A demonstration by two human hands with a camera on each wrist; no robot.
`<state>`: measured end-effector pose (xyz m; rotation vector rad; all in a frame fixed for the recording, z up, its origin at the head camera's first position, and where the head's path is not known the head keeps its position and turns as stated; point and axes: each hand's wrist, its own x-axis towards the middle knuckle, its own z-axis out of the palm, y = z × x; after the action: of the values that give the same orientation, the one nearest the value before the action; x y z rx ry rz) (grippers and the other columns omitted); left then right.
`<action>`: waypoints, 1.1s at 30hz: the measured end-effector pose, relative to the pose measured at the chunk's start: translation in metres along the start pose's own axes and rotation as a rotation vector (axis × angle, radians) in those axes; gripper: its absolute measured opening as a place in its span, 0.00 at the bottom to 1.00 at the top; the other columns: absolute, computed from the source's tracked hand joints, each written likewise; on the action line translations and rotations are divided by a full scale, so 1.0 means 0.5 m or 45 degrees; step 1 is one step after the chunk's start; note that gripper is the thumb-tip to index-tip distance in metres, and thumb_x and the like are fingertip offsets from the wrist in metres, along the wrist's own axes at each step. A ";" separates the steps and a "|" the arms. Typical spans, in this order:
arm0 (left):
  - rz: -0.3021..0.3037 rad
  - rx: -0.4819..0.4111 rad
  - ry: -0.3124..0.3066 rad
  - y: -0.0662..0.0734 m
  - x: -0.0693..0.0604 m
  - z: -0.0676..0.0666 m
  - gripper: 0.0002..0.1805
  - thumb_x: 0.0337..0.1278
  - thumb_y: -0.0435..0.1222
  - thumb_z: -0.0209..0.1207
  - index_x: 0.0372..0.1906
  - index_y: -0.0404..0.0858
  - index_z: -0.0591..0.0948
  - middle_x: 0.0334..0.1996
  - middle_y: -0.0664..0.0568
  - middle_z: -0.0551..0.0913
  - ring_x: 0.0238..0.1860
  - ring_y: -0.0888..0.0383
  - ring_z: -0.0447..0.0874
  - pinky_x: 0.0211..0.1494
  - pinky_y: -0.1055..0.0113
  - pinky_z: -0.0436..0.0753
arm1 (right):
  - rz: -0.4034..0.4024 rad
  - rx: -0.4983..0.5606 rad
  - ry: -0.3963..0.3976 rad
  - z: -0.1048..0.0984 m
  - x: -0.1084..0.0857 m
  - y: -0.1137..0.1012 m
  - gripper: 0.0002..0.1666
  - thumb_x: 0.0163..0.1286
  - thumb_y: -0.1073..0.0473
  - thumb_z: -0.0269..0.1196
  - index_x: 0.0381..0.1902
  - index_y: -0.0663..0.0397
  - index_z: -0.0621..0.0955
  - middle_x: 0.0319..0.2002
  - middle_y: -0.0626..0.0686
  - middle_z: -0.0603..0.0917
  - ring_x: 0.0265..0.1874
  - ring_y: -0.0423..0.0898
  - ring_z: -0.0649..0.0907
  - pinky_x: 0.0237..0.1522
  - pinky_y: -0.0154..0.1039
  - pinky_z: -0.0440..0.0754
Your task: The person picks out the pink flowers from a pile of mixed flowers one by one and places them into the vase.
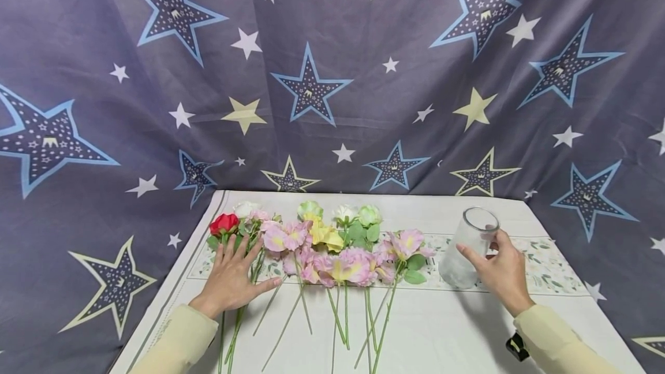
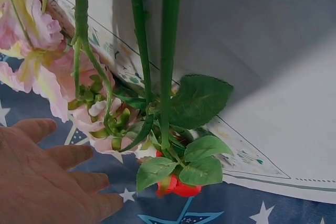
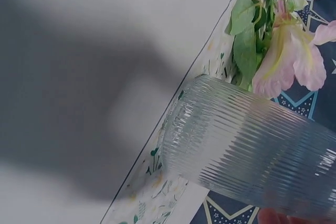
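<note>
A ribbed clear glass vase (image 1: 462, 258) stands on the right part of the table, and my right hand (image 1: 503, 270) grips its side with thumb and fingers. The right wrist view shows the vase's ribbed wall (image 3: 236, 140) close up, with only a fingertip at the lower edge. On the left, my left hand (image 1: 234, 276) is spread with straight fingers over the stems, just below a red rose (image 1: 224, 224). In the left wrist view the red rose (image 2: 181, 186) and its green leaves lie beyond the fingers; whether the hand touches them I cannot tell.
Pink and yellow flowers (image 1: 353, 266) lie in a row across the table, stems toward me. Behind them are pale green blooms (image 1: 310, 209) and a yellow flower (image 1: 326, 235). A white tablecloth (image 1: 426, 328) with a leafy printed band covers the table. A star-patterned curtain (image 1: 332, 143) hangs behind.
</note>
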<state>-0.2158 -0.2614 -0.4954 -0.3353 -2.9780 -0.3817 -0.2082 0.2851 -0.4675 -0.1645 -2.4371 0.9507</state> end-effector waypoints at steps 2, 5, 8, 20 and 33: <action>-0.001 0.003 0.000 0.001 0.000 0.000 0.61 0.51 0.77 0.56 0.81 0.42 0.58 0.79 0.31 0.52 0.79 0.28 0.37 0.77 0.32 0.37 | -0.006 0.003 -0.001 0.002 -0.003 -0.003 0.35 0.59 0.49 0.79 0.55 0.64 0.77 0.44 0.69 0.86 0.37 0.62 0.87 0.34 0.31 0.79; -0.004 0.003 -0.001 0.001 0.001 0.001 0.61 0.51 0.77 0.56 0.81 0.42 0.59 0.79 0.32 0.52 0.79 0.29 0.36 0.77 0.32 0.37 | -0.016 0.004 -0.005 0.004 -0.009 -0.007 0.35 0.58 0.49 0.79 0.55 0.62 0.77 0.45 0.68 0.87 0.38 0.61 0.88 0.35 0.34 0.82; 0.000 0.006 0.004 0.001 0.001 0.002 0.60 0.51 0.76 0.56 0.81 0.42 0.60 0.79 0.32 0.52 0.79 0.29 0.36 0.77 0.32 0.36 | -0.028 -0.010 -0.008 0.007 -0.012 -0.009 0.35 0.59 0.49 0.78 0.56 0.61 0.77 0.47 0.68 0.87 0.39 0.61 0.88 0.37 0.42 0.85; 0.015 0.026 0.022 0.007 0.002 0.001 0.60 0.51 0.76 0.57 0.80 0.40 0.62 0.79 0.32 0.53 0.79 0.28 0.37 0.77 0.32 0.38 | -0.058 -0.034 -0.032 0.006 -0.015 -0.011 0.38 0.60 0.45 0.77 0.58 0.63 0.75 0.50 0.71 0.85 0.41 0.65 0.87 0.43 0.60 0.84; 0.019 0.028 0.013 0.011 0.004 -0.002 0.59 0.52 0.76 0.56 0.79 0.40 0.62 0.79 0.32 0.54 0.79 0.27 0.40 0.77 0.31 0.39 | -0.094 -0.014 0.028 0.002 -0.028 -0.013 0.63 0.53 0.47 0.81 0.76 0.62 0.59 0.55 0.70 0.77 0.52 0.66 0.79 0.47 0.65 0.76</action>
<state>-0.2164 -0.2561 -0.4931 -0.3516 -2.9657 -0.3476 -0.1962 0.2755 -0.4696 -0.0878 -2.4111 0.8986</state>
